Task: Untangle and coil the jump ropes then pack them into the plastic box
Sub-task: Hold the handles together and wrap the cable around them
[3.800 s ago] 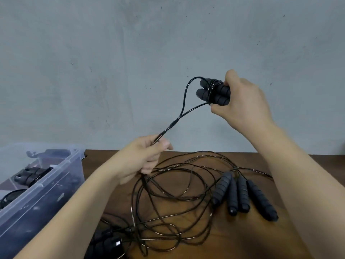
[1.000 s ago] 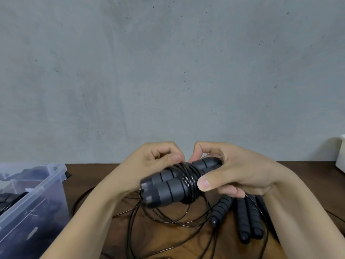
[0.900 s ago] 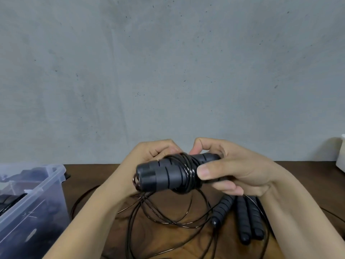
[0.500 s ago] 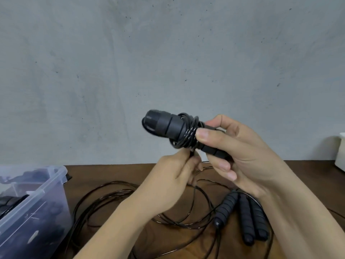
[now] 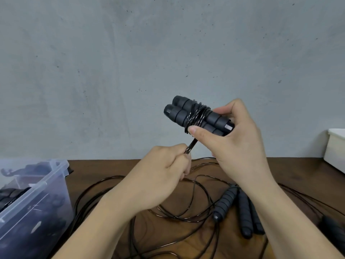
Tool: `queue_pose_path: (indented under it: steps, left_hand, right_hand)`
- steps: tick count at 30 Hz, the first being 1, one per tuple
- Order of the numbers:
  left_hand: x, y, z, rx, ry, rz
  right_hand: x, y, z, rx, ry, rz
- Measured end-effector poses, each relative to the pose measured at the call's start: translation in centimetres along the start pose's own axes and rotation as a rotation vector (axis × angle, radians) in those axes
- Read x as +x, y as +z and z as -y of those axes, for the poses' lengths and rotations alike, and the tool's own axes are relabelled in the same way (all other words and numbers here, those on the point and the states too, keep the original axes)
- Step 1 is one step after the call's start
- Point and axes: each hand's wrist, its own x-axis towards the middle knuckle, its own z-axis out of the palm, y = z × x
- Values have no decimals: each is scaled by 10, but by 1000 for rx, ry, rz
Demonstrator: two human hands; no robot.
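My right hand (image 5: 237, 144) grips a pair of black foam jump-rope handles (image 5: 179, 114), held side by side in the air with thin black cord wound tightly round their middle. A short doubled end of that cord (image 5: 191, 145) runs down from the bundle into my left hand (image 5: 164, 174), which pinches it in a fist just below. On the wooden table (image 5: 112, 165) lie more tangled black cords (image 5: 186, 208) and several loose black handles (image 5: 225, 202). A clear plastic box (image 5: 46, 184) stands at the left edge and holds dark coiled ropes.
A grey concrete wall rises right behind the table. A white container (image 5: 336, 146) sits at the far right edge. Another dark handle (image 5: 334, 232) lies at the lower right, partly cut off. Loose cord loops spread over most of the table in front of me.
The bundle went from low, held in both hands, to higher and rightward in my right hand alone. My left hand dropped below it and took hold of the cord's end.
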Motion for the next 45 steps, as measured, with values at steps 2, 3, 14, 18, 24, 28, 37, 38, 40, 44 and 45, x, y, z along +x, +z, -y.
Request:
queue_pose_path:
  steps: [2, 3, 14, 18, 24, 28, 37, 38, 40, 44, 45]
  left_hand:
    - [0, -3, 0, 35, 2, -41]
    - [0, -4, 0, 72, 4, -60]
    - [4, -28, 19, 375, -90, -250]
    - [5, -32, 28, 422, -64, -247]
    - [6, -28, 34, 488, 19, -335]
    - [7, -31, 36, 467, 134, -386]
    - [6, -38, 47, 128, 138, -279]
    - [5, -37, 48, 92, 126, -250]
    - [7, -34, 49, 4, 114, -188]
    - [10, -33, 49, -220, 130, -65]
    - [9, -33, 46, -278, 143, -46]
  right_hand:
    - [-1, 5, -4, -73, -49, -25]
    - [-1, 8, -6, -115, -74, -36]
    - [6, 12, -25, -343, -83, 232]
    - [5, 9, -21, -443, -100, 319]
    - [-2, 8, -16, -445, -73, 511]
    - [-5, 6, -10, -342, 18, 721]
    - [-13, 4, 10, -220, 83, 961]
    - [-11, 0, 12, -190, 96, 984]
    - [-7, -8, 13, -109, 116, 1030]
    - [-1, -22, 8, 115, 212, 1106]
    - [0, -24, 6, 196, 254, 1117]
